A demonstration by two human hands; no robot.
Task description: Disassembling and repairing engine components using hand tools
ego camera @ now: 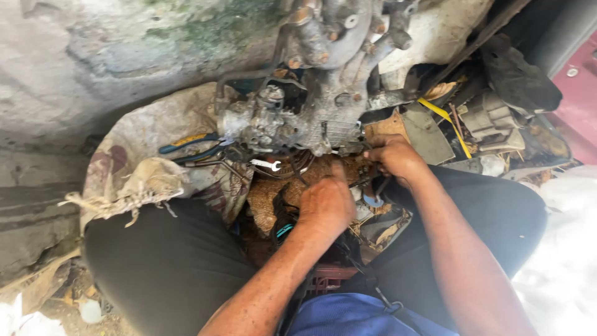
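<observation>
Far left: rough concrete wall (74, 68) and a stepped kerb, closing that side. A stained cloth sack (155, 155) lies spread over the ground and the person's left knee (161, 261); 1 pair of blue-handled pliers (189, 144) rests on it, with a small spanner (266, 164) just to their right, near the engine's lower edge.

Centre: a grimy engine block (317, 93) fills the top of the view, its upper part cut off by the frame. Left hand (324, 202) lies knuckles-up just below the block, fingers curled under and hidden; what they grip cannot be told. Right hand (393, 155) sits at the block's lower right edge, fingers bent and pressed together on a small dark part too obscured to identify. The 2 hands are near each other, with little open room between them, the block and the knees.

Right: scrap parts and a yellow strap (444, 118) crowd the ground; a red panel (578, 93) is cut off at the edge. Below, a blue garment (348, 317).
</observation>
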